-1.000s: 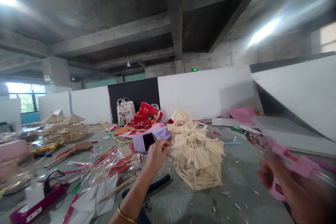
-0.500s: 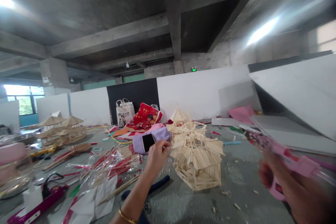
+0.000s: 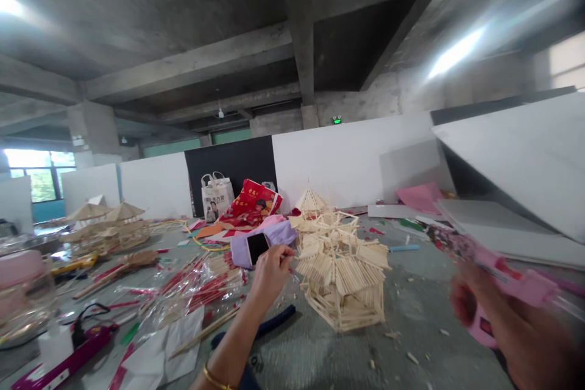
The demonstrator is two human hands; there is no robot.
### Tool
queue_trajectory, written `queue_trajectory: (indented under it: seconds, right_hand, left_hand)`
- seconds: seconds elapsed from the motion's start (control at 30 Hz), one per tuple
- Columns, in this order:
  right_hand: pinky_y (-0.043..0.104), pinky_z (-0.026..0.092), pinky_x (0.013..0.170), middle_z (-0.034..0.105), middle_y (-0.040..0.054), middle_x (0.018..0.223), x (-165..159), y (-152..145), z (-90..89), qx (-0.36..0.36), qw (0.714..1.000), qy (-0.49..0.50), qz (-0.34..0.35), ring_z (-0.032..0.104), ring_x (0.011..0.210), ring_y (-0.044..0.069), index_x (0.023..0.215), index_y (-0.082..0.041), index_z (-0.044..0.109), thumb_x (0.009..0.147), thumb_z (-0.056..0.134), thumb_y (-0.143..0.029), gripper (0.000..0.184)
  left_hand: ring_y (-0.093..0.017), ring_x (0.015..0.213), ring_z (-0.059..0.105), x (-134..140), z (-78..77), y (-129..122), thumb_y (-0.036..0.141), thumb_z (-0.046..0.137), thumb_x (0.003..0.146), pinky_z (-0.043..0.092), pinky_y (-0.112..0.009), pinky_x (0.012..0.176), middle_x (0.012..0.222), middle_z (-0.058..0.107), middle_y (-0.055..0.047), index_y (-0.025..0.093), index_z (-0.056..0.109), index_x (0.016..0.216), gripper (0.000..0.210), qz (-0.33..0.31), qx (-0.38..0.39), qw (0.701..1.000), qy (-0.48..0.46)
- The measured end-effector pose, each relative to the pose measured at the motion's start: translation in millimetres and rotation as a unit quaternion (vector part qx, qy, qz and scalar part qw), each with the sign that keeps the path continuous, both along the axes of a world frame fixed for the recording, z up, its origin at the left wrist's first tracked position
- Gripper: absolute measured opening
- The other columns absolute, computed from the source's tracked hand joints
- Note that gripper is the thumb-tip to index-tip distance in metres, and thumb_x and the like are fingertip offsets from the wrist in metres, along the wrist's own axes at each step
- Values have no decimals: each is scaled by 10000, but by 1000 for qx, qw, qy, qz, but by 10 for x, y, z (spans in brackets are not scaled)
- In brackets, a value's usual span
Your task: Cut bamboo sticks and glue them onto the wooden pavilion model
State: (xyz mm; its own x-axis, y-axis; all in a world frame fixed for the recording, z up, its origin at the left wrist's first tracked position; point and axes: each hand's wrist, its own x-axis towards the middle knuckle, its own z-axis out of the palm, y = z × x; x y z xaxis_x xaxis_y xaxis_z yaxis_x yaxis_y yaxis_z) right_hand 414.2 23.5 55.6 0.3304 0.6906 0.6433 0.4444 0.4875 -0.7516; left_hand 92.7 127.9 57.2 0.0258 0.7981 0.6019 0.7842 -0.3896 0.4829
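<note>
A model pavilion built of pale wooden sticks [image 3: 340, 274] stands on the table in the middle, with a layered, many-sided roof. My left hand [image 3: 273, 265] is at its left side, thumb and fingertips pinched together close to the roof edge. What they hold, if anything, is too small to make out, and I cannot tell whether they touch the model. On the right, my right hand [image 3: 507, 323] is wrapped round the handle of a pink hot glue gun [image 3: 498, 265]. Its nozzle end points left, and a clear glue stick sticks out at the back.
Behind my left hand lies a phone [image 3: 258, 250] on purple cloth [image 3: 281, 233]. Red sticks in plastic wrap [image 3: 212, 283], dark blue-handled pliers [image 3: 276, 322] and a magenta power strip [image 3: 68, 359] lie left. More stick models [image 3: 123, 222] stand far left; white boards [image 3: 338, 161] line the back.
Almost nothing differs; the view has shifted very slightly. Both hands keep their places, the left pinched beside the model and the right round the glue gun.
</note>
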Motion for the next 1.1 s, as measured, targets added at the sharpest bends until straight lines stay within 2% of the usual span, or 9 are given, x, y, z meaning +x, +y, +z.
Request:
queue_trajectory:
  seconds: [0.27,0.57,0.8,0.97,1.1]
  right_hand:
    - [235,266,326,429,-12,357,-37,-47,42,-22,999,27,-5,362,313,122,395,-216,462,799,387,-620,576]
    - [242,266,344,439,-15,381,-100,-104,82,-39,997,72,6,361,332,129,413,-217,464,789,413,-608,545]
    - [233,273,353,440,-13,388,-53,-91,89,-40,997,64,29,370,346,123,427,-215,478,802,407,-601,543]
    - [228,267,339,432,-8,368,-22,-63,46,-31,997,59,23,371,333,120,406,-206,476,786,414,-618,564]
    - [223,256,329,419,-9,354,-71,-84,114,-19,997,75,26,351,320,112,387,-203,468,745,450,-634,561]
  left_hand:
    - [-122,643,570,6,26,-33,150,498,728,381,-212,606,690,620,14,186,629,786,147,-1,-8,1000,2]
    - [-127,666,575,1,4,-38,183,486,744,395,-212,607,743,632,-1,192,631,795,154,-6,-4,1000,-1]
    - [-127,671,577,-4,-22,-30,203,472,756,406,-212,604,775,637,-11,185,627,824,170,-9,-4,1000,-6]
    - [-125,636,581,10,-7,-36,205,485,746,398,-212,589,707,630,0,182,629,811,159,-2,-11,1000,-4]
    - [-125,617,584,20,0,-48,214,481,749,396,-212,584,657,618,14,188,627,816,163,5,-12,1000,-6]
